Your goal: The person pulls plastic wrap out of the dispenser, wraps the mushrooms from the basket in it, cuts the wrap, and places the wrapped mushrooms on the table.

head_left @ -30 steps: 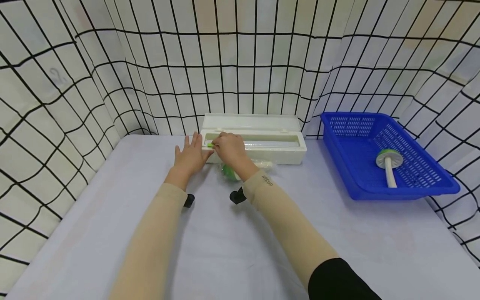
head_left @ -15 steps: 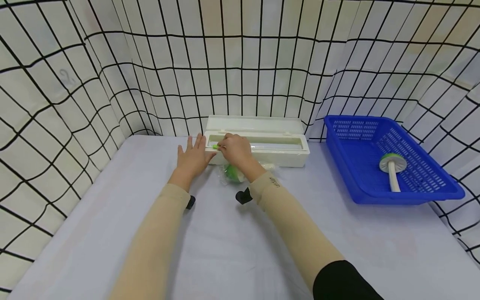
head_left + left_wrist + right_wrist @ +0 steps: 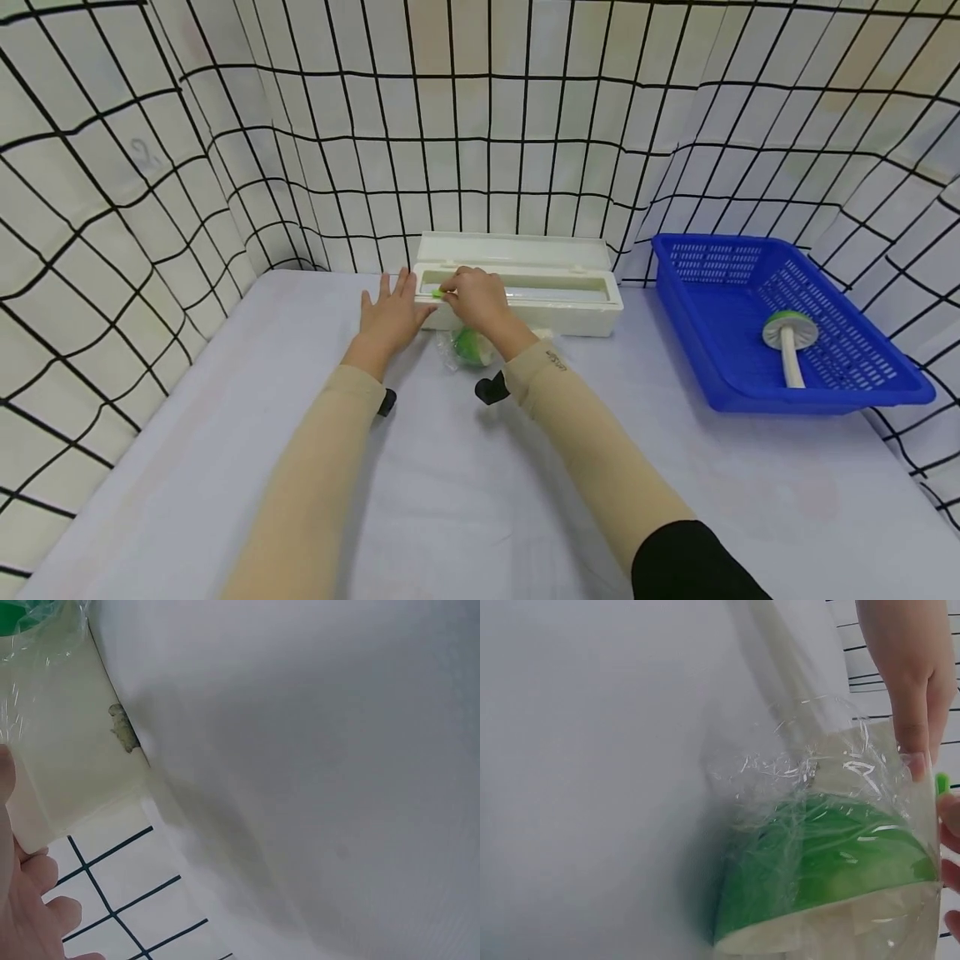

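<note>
Over the near edge of the white-covered desk (image 3: 450, 508) reach two arms in beige sleeves (image 3: 592, 442), the right one ending in a black part (image 3: 693, 558) near the elbow. A small black piece (image 3: 492, 388) sits at each wrist.

Further in, toward the middle of the far edge, a green and white rounded thing (image 3: 472, 347) lies in clear film (image 3: 761, 776), just in front of a long white box (image 3: 555, 318) and partly hidden by the right wrist. The film runs up over the box's front. The left hand (image 3: 392, 321) is spread, fingers straight and apart, touching the box's left end, its thumb along the front. The right hand (image 3: 480, 298) has its fingers curled, pinching a small bright green piece (image 3: 438, 293) at the left part of the box's front rim.

The box stands along the far edge, its lid (image 3: 517, 248) raised at the back. Toward the desk's far right corner is a blue basket (image 3: 832, 403), holding a green-topped, mushroom-shaped thing (image 3: 789, 325) with a white stem. Beyond the far edge rises black wire mesh (image 3: 490, 77) before pale sheeting.
</note>
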The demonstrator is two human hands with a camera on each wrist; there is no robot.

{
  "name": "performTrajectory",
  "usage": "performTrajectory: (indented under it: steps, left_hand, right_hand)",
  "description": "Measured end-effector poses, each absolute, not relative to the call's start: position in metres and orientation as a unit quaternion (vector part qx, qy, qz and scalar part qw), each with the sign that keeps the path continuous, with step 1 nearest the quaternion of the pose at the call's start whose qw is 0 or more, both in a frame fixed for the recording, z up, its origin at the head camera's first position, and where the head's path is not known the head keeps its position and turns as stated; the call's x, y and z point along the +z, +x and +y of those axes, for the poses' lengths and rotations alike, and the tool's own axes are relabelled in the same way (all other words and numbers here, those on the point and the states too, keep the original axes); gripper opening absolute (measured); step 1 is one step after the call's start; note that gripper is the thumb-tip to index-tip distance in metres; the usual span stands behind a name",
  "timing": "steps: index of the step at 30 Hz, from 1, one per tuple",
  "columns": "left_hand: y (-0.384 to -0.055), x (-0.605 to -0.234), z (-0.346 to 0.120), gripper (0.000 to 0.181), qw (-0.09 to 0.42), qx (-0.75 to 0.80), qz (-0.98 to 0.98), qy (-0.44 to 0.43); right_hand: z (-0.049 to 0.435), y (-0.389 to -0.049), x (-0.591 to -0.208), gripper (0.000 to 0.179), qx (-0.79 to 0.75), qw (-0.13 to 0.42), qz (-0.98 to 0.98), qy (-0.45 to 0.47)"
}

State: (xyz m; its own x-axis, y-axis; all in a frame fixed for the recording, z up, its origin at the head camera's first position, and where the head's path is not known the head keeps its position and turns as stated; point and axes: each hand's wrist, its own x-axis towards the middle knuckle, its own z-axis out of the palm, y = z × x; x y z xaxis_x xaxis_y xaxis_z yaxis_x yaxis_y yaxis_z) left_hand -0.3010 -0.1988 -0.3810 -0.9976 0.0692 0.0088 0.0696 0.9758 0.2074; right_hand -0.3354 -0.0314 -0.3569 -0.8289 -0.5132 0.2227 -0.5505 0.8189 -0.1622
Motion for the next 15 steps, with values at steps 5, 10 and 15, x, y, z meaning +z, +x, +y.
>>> performTrajectory:
  steps: [5, 10, 15]
  left_hand:
    - [-0.2990, -0.3809, -0.2004, 0.078, -0.005, -0.108, -0.994, -0.033]
    - [-0.2996, -0.3822, -0.1988, 0.078, -0.005, -0.103, -0.994, -0.038]
    - [-0.3006, -0.3831, -0.1976, 0.077, 0.003, -0.104, -0.994, -0.039]
  right_hand:
    - [-0.0318, -0.3405, -0.3620, 0.031, 0.159, 0.062, -0.936, 0.308]
    - [-0.0290, -0.3428, -0.3639, 0.034, 0.161, 0.032, -0.933, 0.321]
    - [-0.0260, -0.3434, -0.3613, 0.030, 0.170, 0.036, -0.930, 0.325]
